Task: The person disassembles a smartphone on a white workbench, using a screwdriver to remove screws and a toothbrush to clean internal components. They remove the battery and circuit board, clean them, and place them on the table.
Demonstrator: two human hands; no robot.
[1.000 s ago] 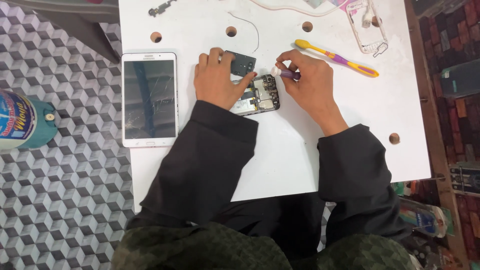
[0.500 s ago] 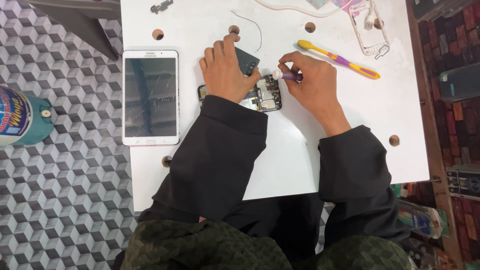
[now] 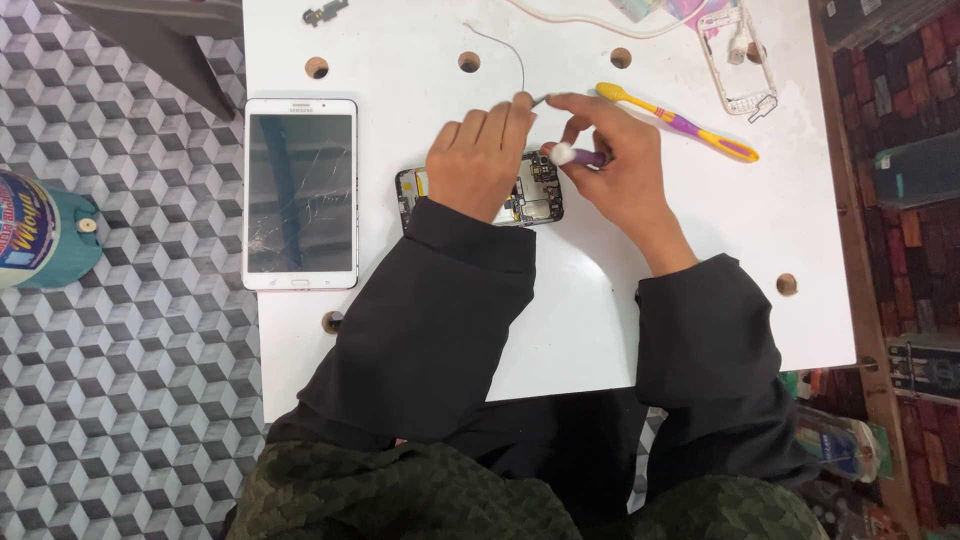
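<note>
Flanking the opened phone (image 3: 535,195): tablet (image 3: 300,192), toothbrush (image 3: 680,122); right hand (image 3: 610,165) grip clamped on screwdriver (image 3: 578,156) (left hand (image 3: 480,160) unclear).

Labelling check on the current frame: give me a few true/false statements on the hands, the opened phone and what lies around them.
1. The left hand rests on the opened phone. True.
2. The white tablet lies to the right of the opened phone. False: it lies to its left in the picture, screen up and cracked.
3. The right hand holds a purple-handled tool. True.
4. The toothbrush is in the left hand. False: it lies loose on the white table, beyond the right hand.
5. The table has round holes. True.
</note>
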